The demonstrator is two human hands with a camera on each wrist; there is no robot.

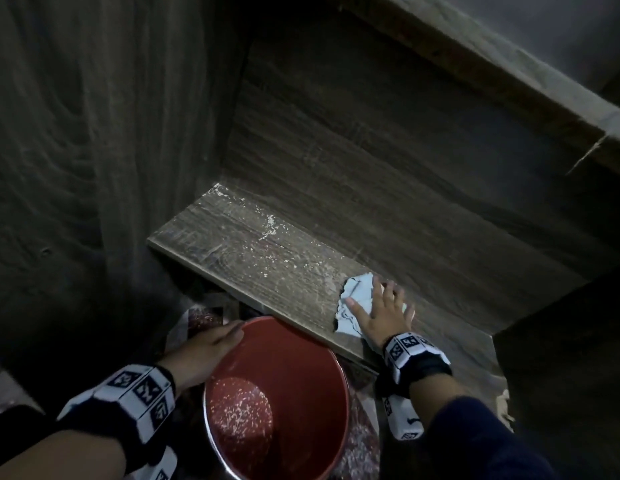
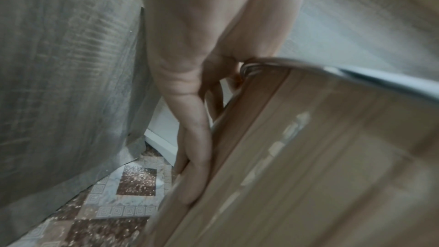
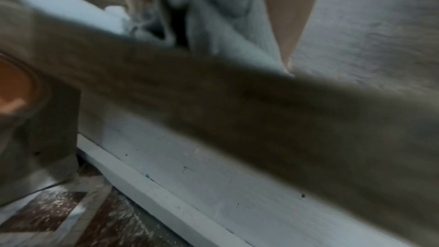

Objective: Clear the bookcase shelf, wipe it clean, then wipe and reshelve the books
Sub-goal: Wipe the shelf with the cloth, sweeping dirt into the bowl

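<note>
The bare wooden shelf [image 1: 239, 251] carries white crumbs and dust, thickest at its middle and back left. My right hand [image 1: 381, 306] presses flat, fingers spread, on a pale blue cloth [image 1: 357, 299] near the shelf's front right. The right wrist view shows the cloth [image 3: 225, 16] bunched under that hand above the shelf's front edge [image 3: 237, 100]. My left hand [image 1: 211, 348] grips the rim of a red bucket [image 1: 301, 368] held just below the front edge. In the left wrist view its fingers [image 2: 194, 138] curl over the bucket's [image 2: 308, 157] rim. No books are in view.
White crumbs [image 1: 239, 410] lie in the bucket's bottom. The bookcase side panel [image 1: 93, 168] stands close on the left, the back panel [image 1: 370, 150] behind, an upper shelf [image 1: 509, 74] overhead. Patterned floor tiles [image 2: 133, 181] and a white baseboard [image 3: 166, 185] lie below.
</note>
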